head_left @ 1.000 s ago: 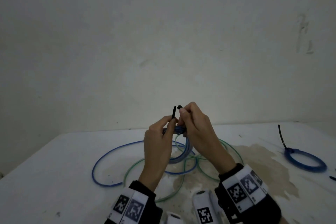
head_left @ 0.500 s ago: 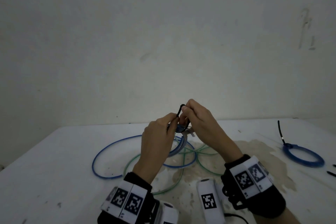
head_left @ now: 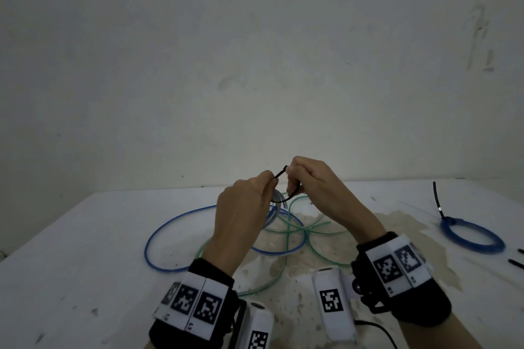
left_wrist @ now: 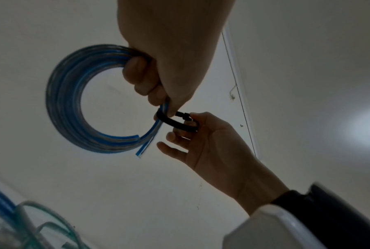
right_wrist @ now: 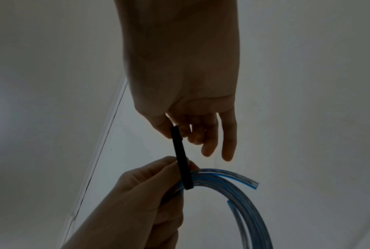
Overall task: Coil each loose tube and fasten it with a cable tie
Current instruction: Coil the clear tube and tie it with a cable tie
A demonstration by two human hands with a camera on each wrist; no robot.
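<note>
Blue tube coil (left_wrist: pixel 73 104) is held above the table (head_left: pixel 85 263), gripped by the left hand (head_left: pixel 243 207). One black cable tie (left_wrist: pixel 175 123) loops around it; the right hand (head_left: pixel 317 190) pinches its end. Two loose tubes lie below, one blue (head_left: pixel 175 224), one green (head_left: pixel 312 246). One tied coil (head_left: pixel 470 238) rests far right.

No legible text, brand, number or sign appears in any view. The wristbands (head_left: pixel 195 304) and the white wrist-camera housings (head_left: pixel 331 302) carry only black-and-white square marker patterns, which contain no readable characters
</note>
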